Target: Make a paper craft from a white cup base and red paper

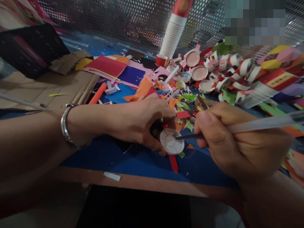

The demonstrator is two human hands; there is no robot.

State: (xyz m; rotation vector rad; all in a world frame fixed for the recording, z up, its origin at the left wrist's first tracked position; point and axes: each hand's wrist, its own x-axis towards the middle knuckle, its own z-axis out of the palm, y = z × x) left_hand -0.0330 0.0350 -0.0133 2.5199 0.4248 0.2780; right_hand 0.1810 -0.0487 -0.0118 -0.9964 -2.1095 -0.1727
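Note:
My left hand [142,122], with a silver bracelet [66,126] on the wrist, pinches a small white paper disc [171,142] marked with a drawn grid and holds it against the blue table surface [123,158]. A red paper strip [174,163] sticks out below the disc. My right hand [239,142] is closed round a clear-barrelled pen [258,124], and the pen's dark tip touches the disc's upper right part.
Coloured paper scraps [187,101] litter the table behind my hands. Cut paper-cup bottoms and rings [213,76] are piled at the right. A tall stack of paper cups [173,31] leans against the perforated metal wall. Cardboard [40,88] and coloured sheets [109,66] lie left.

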